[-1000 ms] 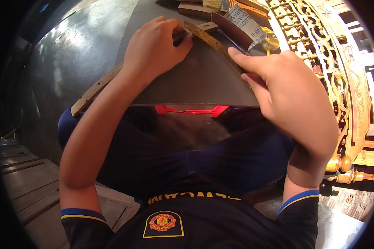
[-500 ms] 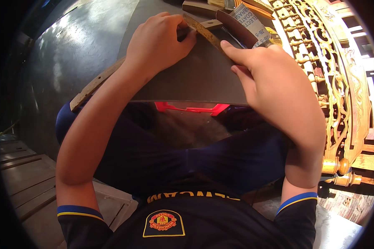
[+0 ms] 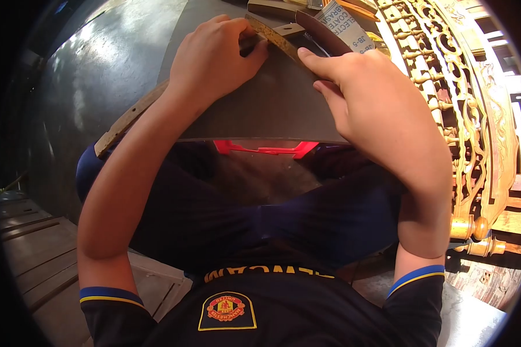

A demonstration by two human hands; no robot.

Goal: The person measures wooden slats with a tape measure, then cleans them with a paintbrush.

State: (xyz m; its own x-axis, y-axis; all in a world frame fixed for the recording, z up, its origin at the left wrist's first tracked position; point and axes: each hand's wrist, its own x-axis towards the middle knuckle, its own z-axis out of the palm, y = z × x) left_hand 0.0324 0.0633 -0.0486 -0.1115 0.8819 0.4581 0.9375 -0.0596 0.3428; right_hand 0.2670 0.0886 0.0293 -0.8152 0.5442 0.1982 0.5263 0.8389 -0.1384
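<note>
My left hand (image 3: 217, 61) is closed around a long wooden strip (image 3: 130, 118) with small holes, which slants from the lower left, behind my forearm, to the upper right. The strip's far end (image 3: 289, 29) shows past my fingers. My right hand (image 3: 370, 92) grips the near end of a narrow, flat yellow-brown strip (image 3: 275, 39); its kind is not clear. This piece lies across the wooden strip, its other end beside my left fingertips. Just beyond my right hand is a curled sheet of sandpaper (image 3: 344, 26), brown on one side and printed on the back.
A dark grey board (image 3: 260, 110) lies under my hands, above my knees. Wooden pieces (image 3: 275, 8) rest at its far side. Carved, turned wooden panels (image 3: 463, 115) stand along the right. Something red (image 3: 260, 150) shows below the board's near edge.
My right hand and the yellow-brown strip have shifted slightly left and up. My left hand and the wooden strip have also moved a little left in view. Both grips look the same.
</note>
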